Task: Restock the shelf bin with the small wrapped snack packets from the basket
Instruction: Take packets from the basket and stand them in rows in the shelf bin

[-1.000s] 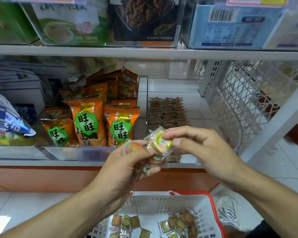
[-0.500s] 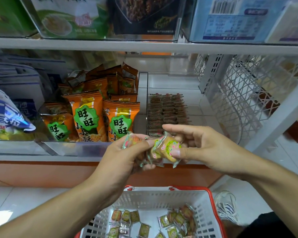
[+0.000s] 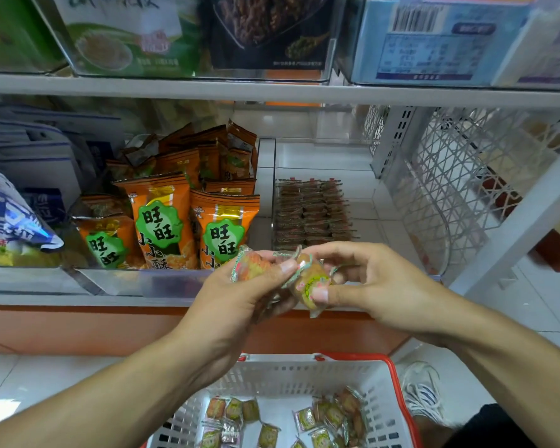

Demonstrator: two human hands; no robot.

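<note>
**Nearly over the bin: right hand pinches one packet just ahead of the clear compartment**

Right now the right hand (image 3: 382, 286) pinches a single wrapped snack packet (image 3: 309, 282) between thumb and forefinger, the other fingers loosely curled behind it. The packet stands roughly on edge, its printed green-and-yellow face turned toward the camera and its crimped ends pointing up-left and down-right. The shelf bin (image 3: 377, 202), a clear compartment, lies straight ahead of and just beyond those fingertips; the right hand is plainly the nearer of the two to it.

The left hand (image 3: 240, 295) sits beside the right, touching it at the packets, and its thumb and fingers grip a small bunch of spare packets (image 3: 251, 266), fingers curled round them. How many it holds I cannot tell.

Inside the bin, rows of stacked packets (image 3: 311, 211) fill the left and middle part, standing on edge in three columns; bare floor shows on their right side and behind them. My judgement is that the held packet needs a short forward reach and must go in on edge to match those rows.

To the left, across a clear divider (image 3: 265, 176), stand orange snack bags (image 3: 162, 221), near the left hand. A white lattice side panel (image 3: 450, 189) closes the shelf on the right. Below, the red-rimmed basket (image 3: 398, 399) holds more loose packets (image 3: 333, 415), well apart from both hands.
</note>
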